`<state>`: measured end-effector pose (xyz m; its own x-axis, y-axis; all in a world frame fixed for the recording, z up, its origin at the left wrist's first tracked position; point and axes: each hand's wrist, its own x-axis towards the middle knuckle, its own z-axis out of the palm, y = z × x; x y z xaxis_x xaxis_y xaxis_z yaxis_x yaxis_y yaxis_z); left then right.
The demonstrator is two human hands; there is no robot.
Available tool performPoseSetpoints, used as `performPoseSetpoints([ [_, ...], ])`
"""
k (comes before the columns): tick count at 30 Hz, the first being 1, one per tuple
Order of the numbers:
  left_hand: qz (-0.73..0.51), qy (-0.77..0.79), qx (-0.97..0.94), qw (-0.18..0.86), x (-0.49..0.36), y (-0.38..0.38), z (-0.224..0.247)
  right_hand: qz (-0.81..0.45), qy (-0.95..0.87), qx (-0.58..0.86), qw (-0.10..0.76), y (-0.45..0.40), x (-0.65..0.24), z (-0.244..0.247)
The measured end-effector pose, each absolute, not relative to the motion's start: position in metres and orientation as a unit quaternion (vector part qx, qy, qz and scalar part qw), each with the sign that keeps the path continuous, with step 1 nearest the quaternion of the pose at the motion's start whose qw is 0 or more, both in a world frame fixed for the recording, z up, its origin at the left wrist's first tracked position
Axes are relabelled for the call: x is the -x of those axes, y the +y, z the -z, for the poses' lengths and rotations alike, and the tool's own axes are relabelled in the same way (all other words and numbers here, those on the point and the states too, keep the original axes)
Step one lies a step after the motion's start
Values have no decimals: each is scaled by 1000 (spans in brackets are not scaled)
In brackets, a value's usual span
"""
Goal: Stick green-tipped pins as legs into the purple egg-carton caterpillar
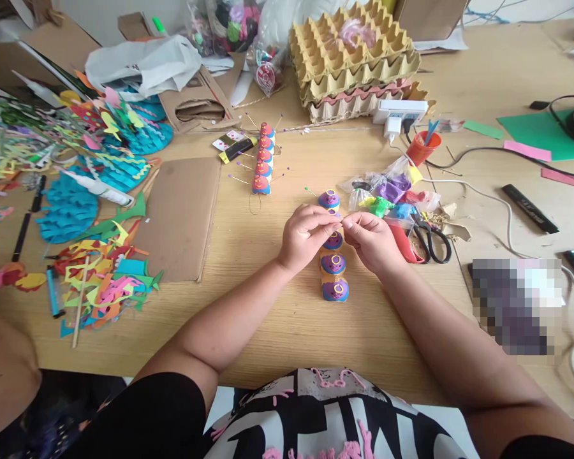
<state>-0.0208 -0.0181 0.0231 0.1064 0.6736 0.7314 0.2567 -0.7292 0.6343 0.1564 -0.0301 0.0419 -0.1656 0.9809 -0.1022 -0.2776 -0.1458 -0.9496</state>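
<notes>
Black-and-white patterned shirt (337,421) with pink raised trim lies nearest, at the bottom edge, with both bare forearms reaching over the wooden table (253,338). Left hand (309,236) and right hand (366,237) meet almost fingertip to fingertip, each drawn into a pinch of thumb and finger — anything between them is too small to tell. Both are above the purple-and-blue bumpy strip (335,292), which runs lengthwise away from the person, yellow rings on its bumps and a green-tipped stick at its far end; the hands partly hide its middle. Beyond it to the left lies a red-and-blue strip (263,171), tipped sticks jutting from both sides.

Near the right hand are bags of coloured clay (392,189) and black-handled scissors (429,242); an orange cup (421,150) stands farther back. Off to the left are a cardboard sheet (179,220) and bright paper scraps (110,280); stacked egg trays (354,60) sit behind.
</notes>
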Motion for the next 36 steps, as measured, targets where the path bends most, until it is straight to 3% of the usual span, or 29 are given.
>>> performPoseSetpoints([
  [5,-572,343,-726,167,21,-21,-26,-615,-431,426,504,-31,-155,-40],
  [12,-593,368,-642,317,17,-18,-21,-467,-484,483,562,-31,-156,-37],
  [22,-599,387,-569,409,16,-17,-17,-586,-427,409,554,-29,-156,-41],
  [36,-593,369,-588,408,16,-18,-19,-566,-505,405,510,-34,-156,-41],
])
